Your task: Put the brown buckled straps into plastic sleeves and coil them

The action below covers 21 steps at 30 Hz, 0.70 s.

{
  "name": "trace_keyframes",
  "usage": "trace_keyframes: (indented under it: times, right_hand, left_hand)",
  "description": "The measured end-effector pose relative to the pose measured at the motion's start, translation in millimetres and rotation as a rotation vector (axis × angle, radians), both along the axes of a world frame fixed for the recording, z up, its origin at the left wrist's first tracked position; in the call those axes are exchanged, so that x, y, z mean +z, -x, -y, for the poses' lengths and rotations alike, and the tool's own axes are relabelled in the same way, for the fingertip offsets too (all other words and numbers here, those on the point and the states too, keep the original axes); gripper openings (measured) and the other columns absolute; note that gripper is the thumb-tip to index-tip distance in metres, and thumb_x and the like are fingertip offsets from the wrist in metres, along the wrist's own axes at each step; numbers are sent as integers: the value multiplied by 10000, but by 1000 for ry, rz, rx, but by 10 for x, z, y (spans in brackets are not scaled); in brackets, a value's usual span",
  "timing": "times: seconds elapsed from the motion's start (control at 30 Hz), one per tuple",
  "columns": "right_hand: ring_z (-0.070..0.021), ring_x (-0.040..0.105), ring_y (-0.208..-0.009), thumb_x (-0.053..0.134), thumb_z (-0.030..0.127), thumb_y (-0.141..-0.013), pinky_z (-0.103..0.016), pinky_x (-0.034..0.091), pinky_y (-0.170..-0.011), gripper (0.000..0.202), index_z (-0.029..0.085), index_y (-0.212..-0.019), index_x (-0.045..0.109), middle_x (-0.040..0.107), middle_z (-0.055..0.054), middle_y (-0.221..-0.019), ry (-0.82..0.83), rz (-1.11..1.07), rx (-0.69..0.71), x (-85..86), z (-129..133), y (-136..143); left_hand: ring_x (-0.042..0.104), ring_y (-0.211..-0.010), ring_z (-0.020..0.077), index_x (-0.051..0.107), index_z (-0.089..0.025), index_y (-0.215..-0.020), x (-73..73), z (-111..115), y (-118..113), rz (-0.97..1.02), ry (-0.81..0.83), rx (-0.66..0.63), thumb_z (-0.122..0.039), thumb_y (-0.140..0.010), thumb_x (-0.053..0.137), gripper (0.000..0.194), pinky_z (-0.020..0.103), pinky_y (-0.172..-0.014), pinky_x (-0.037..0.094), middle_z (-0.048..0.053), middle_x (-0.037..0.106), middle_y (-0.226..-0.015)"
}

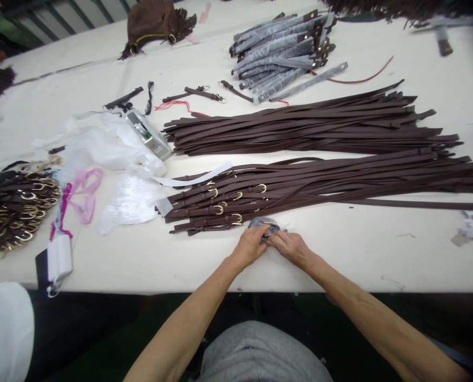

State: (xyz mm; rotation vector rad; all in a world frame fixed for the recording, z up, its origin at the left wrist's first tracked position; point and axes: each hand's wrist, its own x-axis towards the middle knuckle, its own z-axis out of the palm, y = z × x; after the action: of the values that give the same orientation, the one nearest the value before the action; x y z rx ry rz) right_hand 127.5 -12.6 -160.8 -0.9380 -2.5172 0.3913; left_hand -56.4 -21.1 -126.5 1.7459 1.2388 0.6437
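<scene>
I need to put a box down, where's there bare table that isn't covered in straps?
Bare table runs along the near edge, right of the right hand, below the buckled straps. Another patch lies left of the left hand. The left side is crowded with plastic bags and buckle pieces.

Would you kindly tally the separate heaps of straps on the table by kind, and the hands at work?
Plain dark brown strap heaps: 1
Brown strap heaps with gold buckles: 1
Grey-wrapped strap heaps: 1
Heaps of short brown pieces with gold rings: 1
Hands, left hand and right hand, both on a small grey bundle: 2
Total: 6
</scene>
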Motion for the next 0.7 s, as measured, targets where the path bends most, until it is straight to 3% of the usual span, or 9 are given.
trace_keyframes:
  times: [0.2,0.37,0.57,0.7]
  right_hand:
    - [-141,572,-598,439,240,-891,-236,447,-553,205,170,-902,632,606,-52,-670,119,-63,-93,-23,6,50]
    - [-155,611,-788,449,276,-889,-260,518,-685,332,201,-1212,468,620,-71,-929,254,-156,-121,68,-20,32]
    - [-162,600,-854,436,177,-871,-282,526,-727,186,218,-985,577,578,-67,-916,298,-235,-124,86,-23,14]
    - [-159,603,-870,432,127,-853,-283,530,-742,203,214,-979,565,600,-63,-924,278,-255,-109,20,-5,20]
  left_hand:
    - [555,-943,242,541,-204,-1095,-56,13,-18,-39,6,48,-153,-726,599,377,363,-859,389,86,637,-968]
    - [591,-842,203,516,-219,-1046,-40,-11,-47,-83,49,79,-124,-696,617,376,336,-817,422,18,658,-864]
    - [591,-816,173,533,-216,-922,18,-35,-50,-121,46,69,-76,-681,593,285,290,-773,450,6,643,-866]
    - [574,-813,168,564,-207,-853,28,-41,-65,-143,-5,44,-37,-684,540,241,278,-756,448,14,625,-847]
